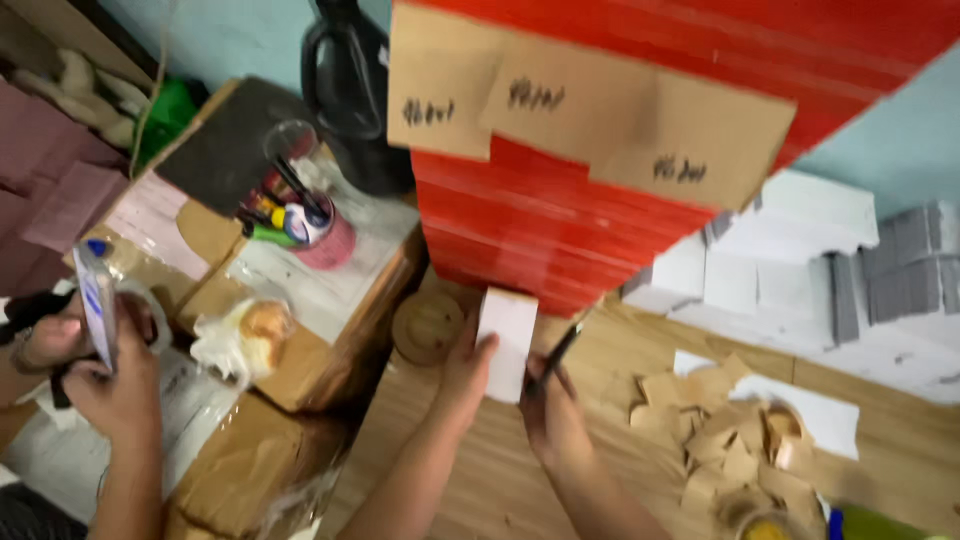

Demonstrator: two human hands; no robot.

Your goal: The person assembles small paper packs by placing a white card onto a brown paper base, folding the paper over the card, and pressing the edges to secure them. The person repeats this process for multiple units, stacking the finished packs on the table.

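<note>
Left hand (pixel 468 368) clamped on a small white card (pixel 507 342), thumb on the card's left edge, card held upright just above the wooden bench (pixel 520 470) and right in front of the tall red stack (pixel 560 240). Right hand (pixel 552 415) closed around a dark pen (pixel 556 355), just beside the card on its right, touching or nearly touching its lower edge. Pen's long axis slanted up and to the right, away from the card; which end carries the tip impossible to tell through the blur. Card's long axis running away from the body toward the stack. Heap of brown paper scraps (pixel 730 440) farther right on the bench, well apart from both hands. At the left edge, another person's hand (pixel 115 385) holding a tape dispenser (pixel 100 305) over wrapped parcels (pixel 250 460).
</note>
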